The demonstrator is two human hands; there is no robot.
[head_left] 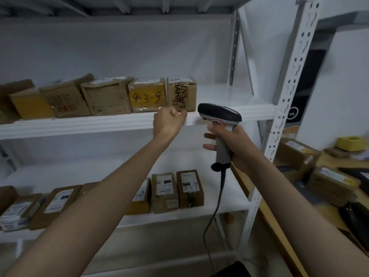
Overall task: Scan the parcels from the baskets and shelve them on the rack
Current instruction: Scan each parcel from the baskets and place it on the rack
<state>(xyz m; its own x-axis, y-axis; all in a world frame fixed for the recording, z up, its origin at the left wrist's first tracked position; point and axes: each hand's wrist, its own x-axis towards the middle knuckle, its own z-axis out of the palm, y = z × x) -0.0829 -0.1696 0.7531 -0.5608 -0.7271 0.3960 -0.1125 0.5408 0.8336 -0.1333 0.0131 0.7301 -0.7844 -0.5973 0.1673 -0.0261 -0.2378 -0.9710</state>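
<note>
At the rack: facing the upper shelf (119, 124), both arms raised toward its front lip.
Left hand (168, 121): curled into a loose fist at the shelf edge, holding nothing visible, just below the lettered box (182, 94).
Right hand (237, 144): wrapped round the grip of the scanner (219, 114), index and middle fingertips poking out on the near side; head pointing toward the shelf lip, cable (215, 206) hanging down.
Task's thing: parcels already standing in a row on the upper shelf, the lettered box last on the right, touching the yellow-taped box marked 4-3-9 (147, 95); bare shelf to its right.
Likely step: newest parcel judged shelved, possibly a shelf-code scan under way; no code legible on the lip.
Risk, box: left fist close under the end box, so a careless pull back could drag it off the lip.
Risk, cable: dangling loop could snag on the lower shelf (223, 213) parcels when the arm swings away.
Risk, scan: beam aimed between boxes could read the wrong label.
Count, upper shelf: about six parcels, the leftmost blurred.
Count, lower shelf: at least seven, partly hidden behind the left arm.
Count, side table (327, 210): three or more parcels, one yellow tape roll (351, 143).
Count, scanners: one.
</note>
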